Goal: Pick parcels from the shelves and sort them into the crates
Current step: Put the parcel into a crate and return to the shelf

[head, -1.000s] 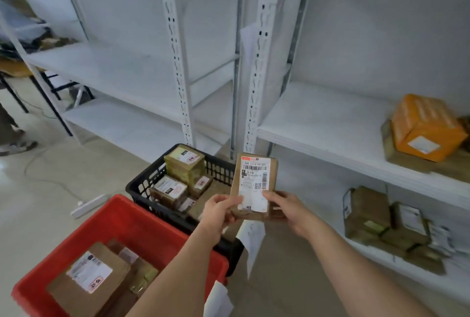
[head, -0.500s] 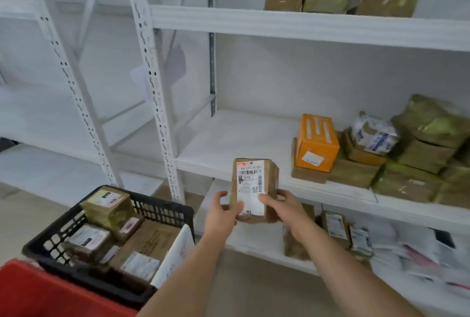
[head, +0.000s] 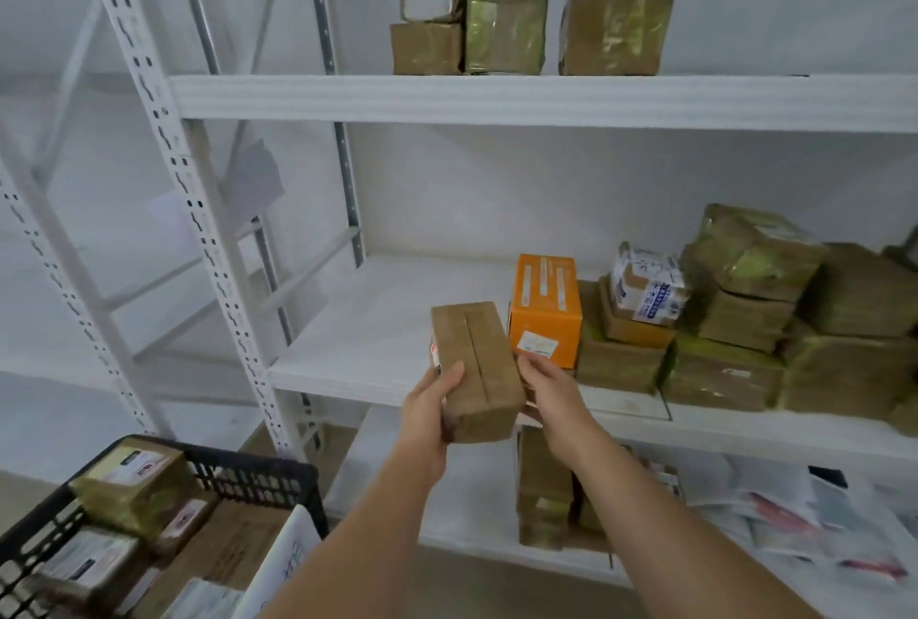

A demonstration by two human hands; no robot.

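Observation:
I hold a small brown cardboard parcel [head: 477, 367] in both hands in front of the middle shelf [head: 377, 335]. Its taped plain side faces me; the label shows only at its left edge. My left hand [head: 429, 412] grips the parcel's lower left side, thumb on the front. My right hand [head: 549, 392] holds its right side, fingers partly hidden behind it. A black crate [head: 258, 477] with several labelled parcels sits at the lower left.
An orange box [head: 546, 308] and several brown and green-taped parcels [head: 745, 320] fill the right of the middle shelf. More parcels [head: 506, 30] stand on the top shelf. The bottom shelf holds brown parcels [head: 544, 484] and flat mailers [head: 795, 514]. White perforated uprights [head: 198, 221] stand at left.
The view has swung right and upward, from the crates to the shelves. The parcel has turned in my hands: its label faced me, now its plain taped side does.

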